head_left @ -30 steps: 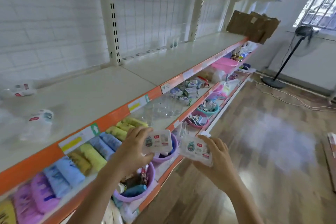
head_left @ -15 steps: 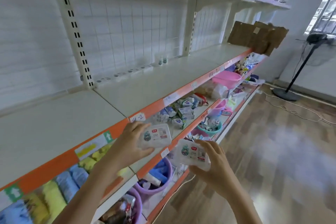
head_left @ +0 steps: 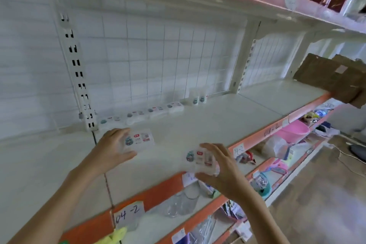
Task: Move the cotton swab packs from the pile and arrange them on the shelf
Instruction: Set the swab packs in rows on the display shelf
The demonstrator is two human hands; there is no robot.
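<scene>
My left hand (head_left: 111, 147) holds a clear cotton swab pack (head_left: 141, 139) with a red and blue label, raised above the white shelf (head_left: 208, 123). My right hand (head_left: 221, 168) grips a second swab pack (head_left: 200, 159) just over the shelf's orange front edge. Several swab packs (head_left: 142, 114) lie flat in a row along the wire grid at the back of the shelf. At the right end of that row, two more packs (head_left: 198, 98) stand upright.
An upper shelf (head_left: 247, 0) hangs overhead. Folded brown cardboard (head_left: 334, 79) rests on the shelf at far right. Lower shelves hold clear glasses (head_left: 182, 204), a pink basin (head_left: 295, 130) and mixed goods. Paper tags marked "04-2" (head_left: 128, 213) stick to the orange edge.
Both hands have risen from below the shelf edge to above the shelf surface, each still holding its pack. The view has swung up and closer to the row at the back.
</scene>
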